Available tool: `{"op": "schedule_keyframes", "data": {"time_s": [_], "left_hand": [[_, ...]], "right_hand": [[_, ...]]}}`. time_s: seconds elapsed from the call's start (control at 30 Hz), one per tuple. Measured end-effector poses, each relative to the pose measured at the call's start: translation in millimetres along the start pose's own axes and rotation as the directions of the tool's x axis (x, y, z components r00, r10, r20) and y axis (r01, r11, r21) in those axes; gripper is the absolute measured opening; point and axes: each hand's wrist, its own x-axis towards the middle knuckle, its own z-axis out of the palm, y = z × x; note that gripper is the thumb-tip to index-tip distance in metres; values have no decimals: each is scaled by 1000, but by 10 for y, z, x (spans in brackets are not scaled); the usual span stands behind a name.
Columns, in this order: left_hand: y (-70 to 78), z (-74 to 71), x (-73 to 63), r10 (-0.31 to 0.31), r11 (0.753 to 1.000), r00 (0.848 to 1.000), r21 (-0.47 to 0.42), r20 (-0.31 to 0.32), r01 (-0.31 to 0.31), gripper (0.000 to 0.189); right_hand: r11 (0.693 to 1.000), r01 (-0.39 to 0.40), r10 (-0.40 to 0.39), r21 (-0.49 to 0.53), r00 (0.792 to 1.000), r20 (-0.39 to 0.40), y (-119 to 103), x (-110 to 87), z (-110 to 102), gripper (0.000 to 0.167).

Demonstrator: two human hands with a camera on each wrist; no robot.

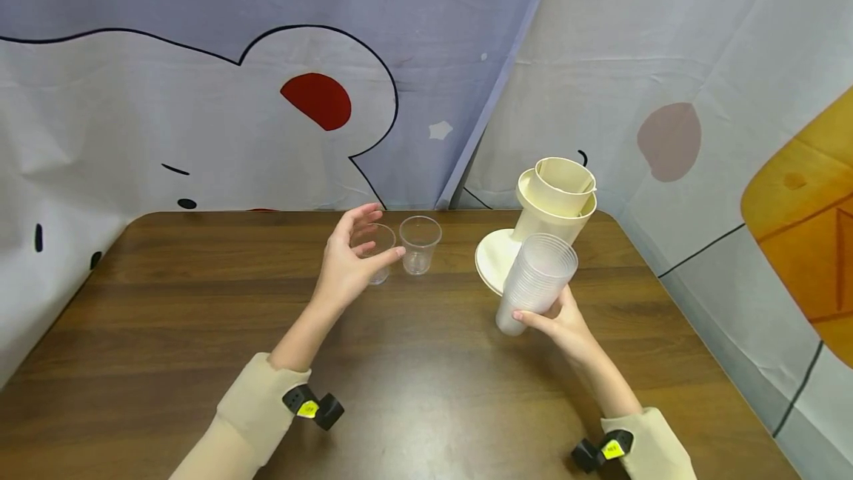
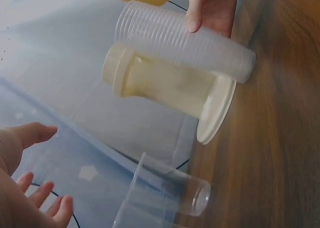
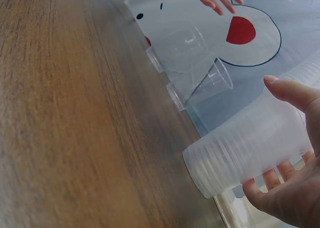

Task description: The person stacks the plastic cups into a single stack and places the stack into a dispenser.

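My right hand [image 1: 565, 326] grips a tall stack of nested clear plastic cups [image 1: 541, 272], its thumb on the near side and fingers round the back. The stack tilts slightly, its open end up. My left hand [image 1: 349, 261] hovers by two single clear cups near the table's back edge, with fingers spread and nothing held. It partly hides the left cup [image 1: 388, 239]; the right cup [image 1: 420, 247] stands upright beside it. In the left wrist view a gap separates the left hand [image 2: 30, 173] from the cup [image 2: 172, 188].
Behind the stack stands a cream cup dispenser [image 1: 556, 221] with a round base [image 1: 494, 261], at the back right of the wooden table [image 1: 426, 376]. A printed curtain [image 1: 426, 58] hangs along the back and right edges.
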Motion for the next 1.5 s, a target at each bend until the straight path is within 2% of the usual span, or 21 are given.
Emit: {"op": "schedule_keyframes", "data": {"time_s": [0.13, 0.27, 0.7, 1.0, 1.33, 1.5], "left_hand": [[-47, -50, 35, 26, 998, 997, 61, -75, -21, 70], [-103, -100, 72, 5, 996, 995, 84, -96, 3, 73], [-298, -165, 172, -117, 988, 992, 94, -53, 122, 84], [-375, -144, 202, -163, 981, 987, 106, -16, 164, 90], [-372, -132, 206, -135, 981, 990, 136, -43, 140, 91], [-405, -144, 226, -146, 973, 988, 174, -50, 153, 94]], "right_hand": [[1000, -2, 2, 2, 1000, 0, 2, -2, -6, 75], [1000, -8, 8, -2, 1000, 0, -5, -4, -6, 76], [1000, -7, 7, 10, 1000, 1, -7, -9, -1, 75], [1000, -19, 19, -1, 1000, -6, -13, -9, -1, 76], [1000, -3, 3, -9, 1000, 8, -13, -1, -5, 77], [1000, 4, -4, 2, 1000, 12, -12, -6, -4, 77]]}}
